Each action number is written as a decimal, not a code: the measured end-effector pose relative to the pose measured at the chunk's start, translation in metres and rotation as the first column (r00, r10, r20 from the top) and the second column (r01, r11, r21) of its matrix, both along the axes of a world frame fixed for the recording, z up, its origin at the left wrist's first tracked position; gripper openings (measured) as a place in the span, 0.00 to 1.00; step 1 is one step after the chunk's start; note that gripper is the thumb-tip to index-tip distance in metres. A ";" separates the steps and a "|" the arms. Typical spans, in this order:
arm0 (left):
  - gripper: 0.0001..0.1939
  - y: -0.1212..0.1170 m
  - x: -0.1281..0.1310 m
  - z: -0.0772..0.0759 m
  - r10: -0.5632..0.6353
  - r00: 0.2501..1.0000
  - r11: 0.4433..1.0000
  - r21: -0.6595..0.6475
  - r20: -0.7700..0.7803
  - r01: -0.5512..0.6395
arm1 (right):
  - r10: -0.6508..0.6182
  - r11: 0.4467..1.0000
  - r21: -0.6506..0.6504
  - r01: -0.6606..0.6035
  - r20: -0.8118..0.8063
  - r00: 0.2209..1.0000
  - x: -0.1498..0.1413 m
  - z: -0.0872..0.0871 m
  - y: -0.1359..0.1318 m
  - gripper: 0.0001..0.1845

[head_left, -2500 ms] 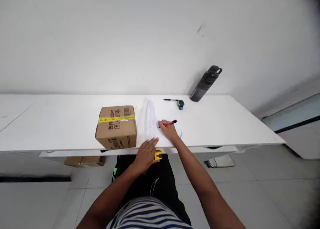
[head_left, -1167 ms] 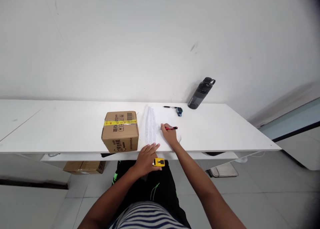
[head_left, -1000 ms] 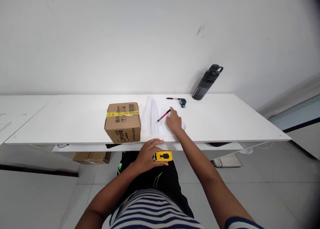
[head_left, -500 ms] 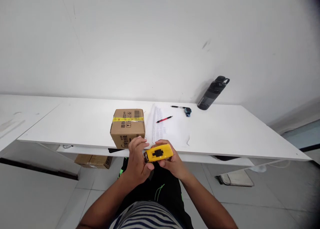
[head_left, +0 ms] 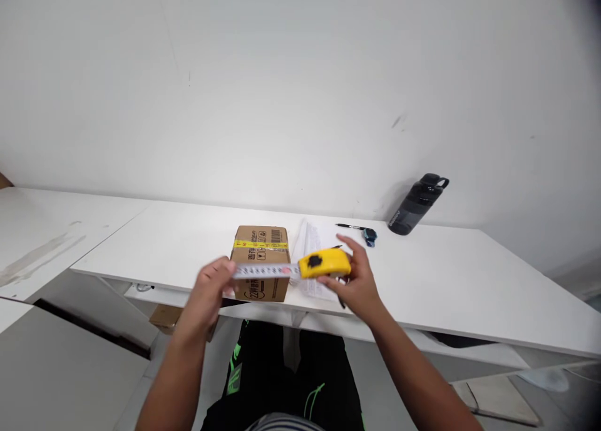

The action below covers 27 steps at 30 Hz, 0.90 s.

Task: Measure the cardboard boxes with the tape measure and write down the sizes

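Note:
My right hand [head_left: 359,282] grips the yellow case of a tape measure [head_left: 323,263], which has a black patch on its side. From the case a length of white blade [head_left: 265,270] with dark markings runs out to the left. My left hand [head_left: 210,288] pinches the blade's free end between thumb and fingers. The blade is held level in front of a brown cardboard box [head_left: 260,235] sealed with yellow tape; whether it touches the box I cannot tell. The box stands on the white table near its front edge.
Papers [head_left: 312,240] lie right of the box, with a pen partly hidden behind the tape measure. Farther back are a black pen [head_left: 350,226], a dark watch-like item [head_left: 369,236] and a dark bottle [head_left: 417,204] by the wall. Another carton [head_left: 165,318] is under the table.
The blade has been drawn out of the tape measure. My hands have moved apart, left hand leftward and right hand rightward, and the tape measure is now raised in front of the box.

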State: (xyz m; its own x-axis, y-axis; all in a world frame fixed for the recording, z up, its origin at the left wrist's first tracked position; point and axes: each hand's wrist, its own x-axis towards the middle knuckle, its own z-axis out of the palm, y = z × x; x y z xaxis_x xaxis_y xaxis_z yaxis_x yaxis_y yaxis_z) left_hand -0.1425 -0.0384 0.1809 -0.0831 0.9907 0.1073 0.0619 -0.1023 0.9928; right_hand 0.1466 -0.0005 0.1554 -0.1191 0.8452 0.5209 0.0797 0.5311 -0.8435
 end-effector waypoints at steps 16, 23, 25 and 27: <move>0.21 0.073 -0.033 -0.003 -0.119 0.949 0.988 -0.129 -0.292 0.085 | -0.123 0.991 0.009 0.130 0.403 0.907 -0.016 0.004 0.057 0.32; 0.19 0.105 -0.050 0.036 -0.048 0.971 0.998 0.025 -0.234 0.055 | -0.482 0.851 0.366 0.376 0.259 0.837 -0.006 -0.008 -0.005 0.36; 0.19 0.123 -0.042 0.049 -0.129 0.927 0.990 0.000 -0.353 0.138 | -0.446 0.842 0.451 0.297 0.269 0.854 -0.023 -0.018 -0.042 0.34; 0.21 0.140 -0.025 0.056 -0.210 0.814 0.975 -0.052 -0.541 0.217 | -0.318 0.867 0.484 0.119 0.354 0.880 -0.049 -0.025 -0.074 0.30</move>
